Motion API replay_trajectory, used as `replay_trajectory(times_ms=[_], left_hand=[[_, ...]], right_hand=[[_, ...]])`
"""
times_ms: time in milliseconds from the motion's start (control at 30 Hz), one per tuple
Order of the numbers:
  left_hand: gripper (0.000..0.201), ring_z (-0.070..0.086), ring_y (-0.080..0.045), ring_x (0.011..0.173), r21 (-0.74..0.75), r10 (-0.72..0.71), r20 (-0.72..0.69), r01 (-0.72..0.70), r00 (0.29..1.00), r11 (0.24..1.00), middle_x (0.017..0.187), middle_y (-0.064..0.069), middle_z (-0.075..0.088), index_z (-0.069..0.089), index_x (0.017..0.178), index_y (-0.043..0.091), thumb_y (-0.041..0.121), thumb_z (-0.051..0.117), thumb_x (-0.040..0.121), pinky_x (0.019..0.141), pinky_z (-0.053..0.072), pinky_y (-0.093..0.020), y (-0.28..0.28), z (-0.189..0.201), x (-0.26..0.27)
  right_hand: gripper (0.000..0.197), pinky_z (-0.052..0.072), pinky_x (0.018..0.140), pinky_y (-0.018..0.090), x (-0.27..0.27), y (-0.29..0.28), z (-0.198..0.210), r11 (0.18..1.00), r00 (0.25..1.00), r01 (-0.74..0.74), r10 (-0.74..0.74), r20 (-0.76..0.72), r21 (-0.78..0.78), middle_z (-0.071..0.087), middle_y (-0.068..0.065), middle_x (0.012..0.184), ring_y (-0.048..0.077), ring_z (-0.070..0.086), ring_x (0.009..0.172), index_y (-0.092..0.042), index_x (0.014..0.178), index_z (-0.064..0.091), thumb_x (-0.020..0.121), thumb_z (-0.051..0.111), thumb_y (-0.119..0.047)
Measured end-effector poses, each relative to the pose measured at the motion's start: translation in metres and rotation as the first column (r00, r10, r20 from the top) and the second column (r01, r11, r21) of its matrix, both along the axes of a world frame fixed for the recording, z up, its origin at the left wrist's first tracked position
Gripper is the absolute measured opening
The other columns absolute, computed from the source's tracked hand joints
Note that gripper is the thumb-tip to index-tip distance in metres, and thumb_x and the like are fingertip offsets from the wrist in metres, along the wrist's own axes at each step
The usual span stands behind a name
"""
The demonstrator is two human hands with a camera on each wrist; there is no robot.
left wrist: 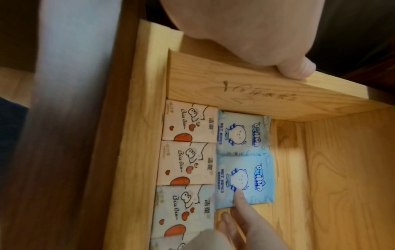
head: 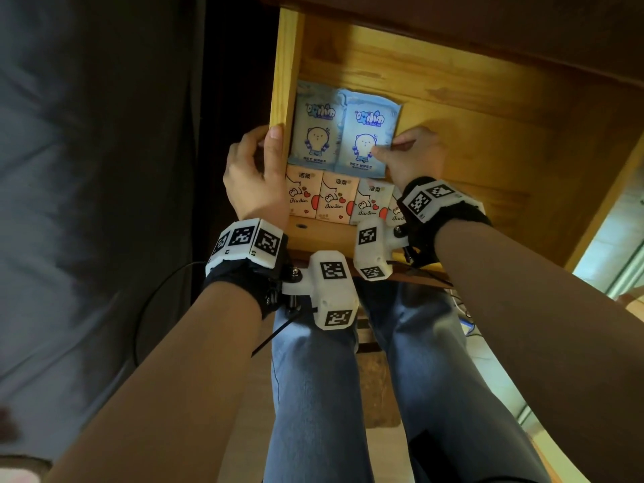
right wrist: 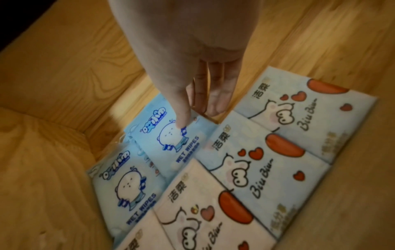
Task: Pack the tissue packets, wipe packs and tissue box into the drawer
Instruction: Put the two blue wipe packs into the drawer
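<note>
A wooden drawer (head: 286, 64) stands pulled out over my lap. Several white tissue packets (head: 334, 201) with red hearts lie in a row along its front. Behind them two blue wet wipe packs lie side by side, the left wipe pack (head: 315, 127) against the side wall. My right hand (head: 411, 155) pinches the right wipe pack (head: 366, 127) at its right edge, thumb on top (right wrist: 181, 121), fingers at the edge beneath. My left hand (head: 254, 169) grips the drawer's left wall (left wrist: 256, 94), thumb over its top. No tissue box shows.
Bare drawer floor (head: 488, 151) spreads to the right of the packs and behind them. A dark tabletop (head: 488, 36) overhangs the drawer's back. My legs in jeans (head: 313, 395) sit below the drawer front. A black cable (head: 153, 291) hangs at the left.
</note>
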State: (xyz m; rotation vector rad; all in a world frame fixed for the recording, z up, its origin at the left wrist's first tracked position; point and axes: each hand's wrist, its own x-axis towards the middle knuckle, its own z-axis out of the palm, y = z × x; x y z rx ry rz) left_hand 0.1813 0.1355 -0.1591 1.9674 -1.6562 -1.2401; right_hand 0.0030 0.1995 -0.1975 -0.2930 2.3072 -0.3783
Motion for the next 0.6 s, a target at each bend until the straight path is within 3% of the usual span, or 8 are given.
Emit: replay_trajectory(times_ms=[67,200,333,433,500,600], left_hand=[[0.038,0.06,-0.012,0.096,-0.012,-0.006,0.018,0.006,1.0,1.0,0.108,-0.007,0.065,0.061,0.113,0.016,0.043,0.044,0.092,0.073,0.042,-0.01,-0.001,0.002,-0.002],[0.029,0.056,-0.011,0.093,-0.096,0.003,0.069,0.003,0.998,0.995,0.109,-0.007,0.062,0.059,0.113,0.015,0.032,0.05,0.091,0.067,0.034,0.0,-0.001,0.017,-0.013],[0.025,0.057,-0.02,0.105,-0.119,-0.04,0.097,0.052,0.995,0.992,0.116,-0.008,0.057,0.058,0.111,0.013,0.027,0.05,0.091,0.076,0.039,-0.017,0.0,0.044,-0.031],[0.023,0.058,-0.022,0.106,-0.085,-0.129,0.102,0.138,0.986,0.987,0.115,-0.011,0.06,0.06,0.108,0.01,0.023,0.049,0.092,0.078,0.038,-0.019,0.001,0.065,-0.05],[0.024,0.061,-0.019,0.096,-0.028,-0.204,0.086,0.207,0.975,0.978,0.108,-0.011,0.066,0.062,0.106,0.009,0.023,0.048,0.094,0.074,0.038,-0.016,0.004,0.079,-0.068],[0.023,0.065,-0.019,0.082,0.029,-0.256,-0.011,0.256,0.967,0.966,0.092,-0.008,0.071,0.064,0.099,0.01,0.025,0.049,0.093,0.073,0.049,-0.025,0.01,0.099,-0.104]], right_hand=[[0.038,0.048,0.073,0.021,-0.001,0.003,0.005,1.0,1.0,-0.02,0.02,-0.001,0.003,0.066,0.003,0.108,0.013,0.06,0.093,-0.01,0.102,0.061,0.072,0.075,-0.029],[0.032,0.037,0.059,0.008,-0.007,0.014,0.021,0.999,0.998,-0.02,0.021,0.053,-0.031,0.064,-0.001,0.103,0.008,0.055,0.088,-0.013,0.101,0.061,0.075,0.074,-0.026],[0.027,0.054,0.074,0.023,-0.014,0.025,0.053,0.992,0.972,0.026,0.004,0.234,-0.126,0.06,-0.001,0.095,0.014,0.061,0.083,-0.011,0.102,0.06,0.079,0.071,-0.02],[0.03,0.055,0.069,0.024,-0.026,0.033,0.081,0.985,0.928,0.028,0.039,0.371,-0.171,0.065,0.005,0.098,0.013,0.063,0.077,-0.007,0.11,0.059,0.082,0.067,-0.015],[0.03,0.054,0.071,0.025,-0.039,0.04,0.101,0.978,0.91,0.012,0.076,0.408,-0.208,0.066,0.007,0.1,0.016,0.064,0.079,-0.005,0.112,0.059,0.084,0.065,-0.014],[0.028,0.055,0.077,0.034,-0.067,0.051,0.128,0.969,0.896,-0.014,0.122,0.427,-0.246,0.067,0.011,0.104,0.02,0.065,0.085,-0.005,0.11,0.061,0.084,0.065,-0.015]])
